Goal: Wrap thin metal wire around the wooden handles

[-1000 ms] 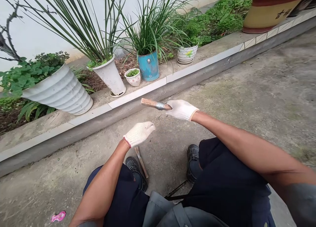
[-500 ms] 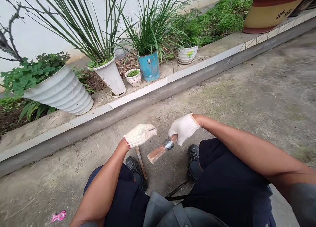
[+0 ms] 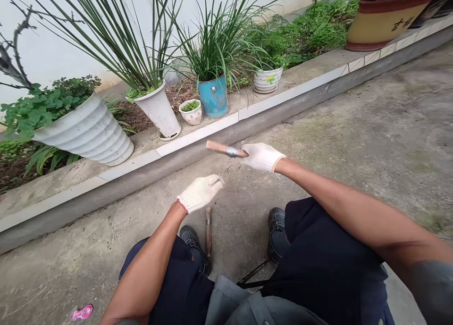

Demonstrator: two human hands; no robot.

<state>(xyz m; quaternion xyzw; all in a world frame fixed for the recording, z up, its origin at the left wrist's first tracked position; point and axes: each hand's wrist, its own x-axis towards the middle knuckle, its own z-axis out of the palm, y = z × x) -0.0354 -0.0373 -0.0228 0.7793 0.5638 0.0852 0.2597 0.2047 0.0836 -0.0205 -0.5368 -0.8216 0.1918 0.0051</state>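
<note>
Stick [image 3: 219, 147] was gripped at one end by right hand [image 3: 261, 156], pointed leftward, ahead of left hand [image 3: 200, 193]; left fingers closed, contents unclear.

Grey concrete ground [image 3: 339, 174], pink object [image 3: 82, 312] lying flat, two shoes [image 3: 276, 221]

left gloved hand [image 3: 200, 194] white with a red cuff [image 3: 182, 206], right gloved hand [image 3: 261, 157] white with a yellow cuff [image 3: 279, 163], brown stick [image 3: 216, 147] with shiny silver wire [image 3: 232, 151], pink thing [image 3: 82, 312], blue pot [image 3: 214, 98], yellow pot [image 3: 371, 27] with red rim [image 3: 392, 3] and black marks [image 3: 399, 25]
</note>
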